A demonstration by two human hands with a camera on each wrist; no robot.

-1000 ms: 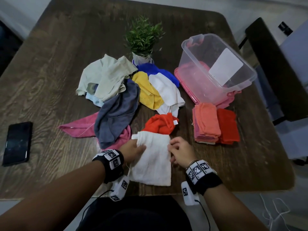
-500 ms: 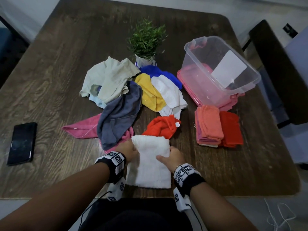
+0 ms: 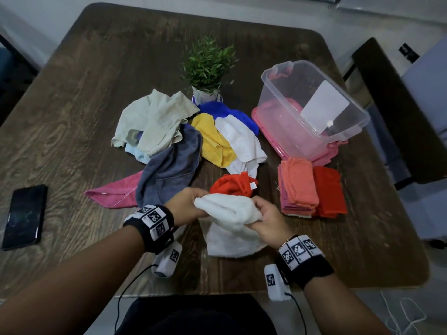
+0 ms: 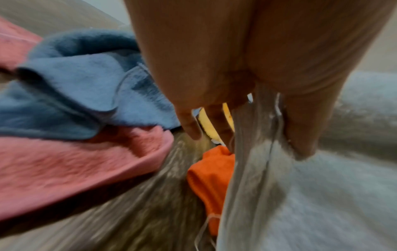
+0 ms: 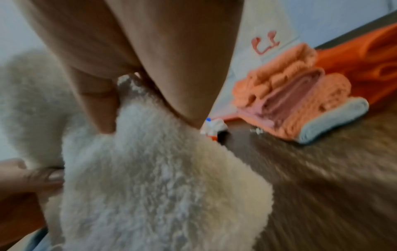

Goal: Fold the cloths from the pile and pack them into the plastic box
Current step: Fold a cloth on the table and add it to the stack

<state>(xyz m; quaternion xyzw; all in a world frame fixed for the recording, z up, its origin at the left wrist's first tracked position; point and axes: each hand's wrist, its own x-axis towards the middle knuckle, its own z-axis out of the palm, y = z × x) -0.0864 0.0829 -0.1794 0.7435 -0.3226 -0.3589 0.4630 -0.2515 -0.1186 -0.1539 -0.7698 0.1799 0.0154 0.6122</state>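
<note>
A white fluffy cloth (image 3: 232, 221) hangs between both hands just above the table's near edge, its lower part still lying on the wood. My left hand (image 3: 188, 205) pinches its far left corner (image 4: 264, 135), and my right hand (image 3: 263, 220) pinches the right corner (image 5: 137, 108). Behind it lies the loose pile: orange cloth (image 3: 232, 184), grey (image 3: 169, 170), pink (image 3: 113, 194), yellow (image 3: 215, 141), white (image 3: 242, 141), blue (image 3: 225, 110) and pale green (image 3: 154, 119). The clear plastic box (image 3: 314, 110) lies tilted on its pink lid at the right.
A stack of folded salmon and red cloths (image 3: 312, 189) sits in front of the box. A small potted plant (image 3: 208, 68) stands behind the pile. A black phone (image 3: 24, 216) lies at the left. A dark chair (image 3: 399, 105) stands off the right edge.
The white cloth lay flat on the table with both hands at its far edge. Now both hands have gripped its far corners and lifted that edge up and toward me.
</note>
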